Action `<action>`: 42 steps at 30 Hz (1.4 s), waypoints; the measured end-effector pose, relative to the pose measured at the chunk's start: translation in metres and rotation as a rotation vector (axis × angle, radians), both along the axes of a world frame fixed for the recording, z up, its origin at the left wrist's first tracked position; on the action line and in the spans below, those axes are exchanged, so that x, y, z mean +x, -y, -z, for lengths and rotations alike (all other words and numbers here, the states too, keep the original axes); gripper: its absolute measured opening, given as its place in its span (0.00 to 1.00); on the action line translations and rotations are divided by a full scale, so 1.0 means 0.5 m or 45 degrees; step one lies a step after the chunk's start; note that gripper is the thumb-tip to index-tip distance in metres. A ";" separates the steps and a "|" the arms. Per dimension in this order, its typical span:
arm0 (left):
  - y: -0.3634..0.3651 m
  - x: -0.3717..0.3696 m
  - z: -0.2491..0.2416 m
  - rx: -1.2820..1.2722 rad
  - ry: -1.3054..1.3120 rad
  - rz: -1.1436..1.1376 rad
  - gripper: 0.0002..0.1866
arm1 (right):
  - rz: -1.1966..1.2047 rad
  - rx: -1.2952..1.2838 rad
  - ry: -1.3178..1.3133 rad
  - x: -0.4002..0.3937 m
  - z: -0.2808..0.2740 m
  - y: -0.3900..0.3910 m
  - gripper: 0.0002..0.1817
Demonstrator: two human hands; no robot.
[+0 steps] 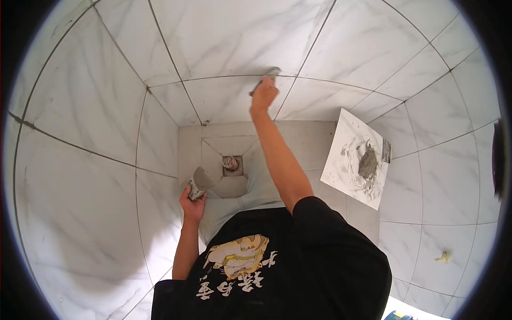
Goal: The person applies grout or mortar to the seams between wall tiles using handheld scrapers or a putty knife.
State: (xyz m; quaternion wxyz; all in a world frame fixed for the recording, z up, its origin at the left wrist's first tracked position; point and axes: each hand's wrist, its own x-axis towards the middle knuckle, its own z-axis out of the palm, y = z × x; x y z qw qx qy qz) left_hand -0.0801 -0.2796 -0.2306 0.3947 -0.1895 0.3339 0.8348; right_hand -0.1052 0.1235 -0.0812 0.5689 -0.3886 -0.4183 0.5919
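My right hand (265,94) is raised to the marbled wall tiles (229,98) ahead, its fingers closed round a small putty knife (256,88) that lies at the dark horizontal joint. Some grey paste (274,71) shows just above the fingers. Lower down on the left, my left hand (193,204) grips a wider scraper (199,183) with grey paste on its blade, away from the wall. A white board (349,160) to the right carries a mound of grey paste (368,161).
A square floor drain (232,165) with a pipe opening lies in the grey floor (320,138) below the wall. Tiled walls rise on the left and right. A small yellowish piece (443,257) is on the right wall. Something blue (397,316) shows at the bottom right.
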 end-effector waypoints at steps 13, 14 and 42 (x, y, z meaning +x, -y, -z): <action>-0.079 0.097 -0.212 0.121 -0.280 0.115 0.16 | -1.568 -0.167 -0.205 0.343 -0.125 0.175 0.27; -0.122 0.120 -0.282 0.083 -0.271 0.085 0.17 | -1.566 -0.007 0.014 0.378 -0.128 0.193 0.29; -0.105 0.137 -0.492 0.283 -0.176 -0.249 0.17 | -1.657 -0.216 -0.467 0.287 -0.242 0.265 0.31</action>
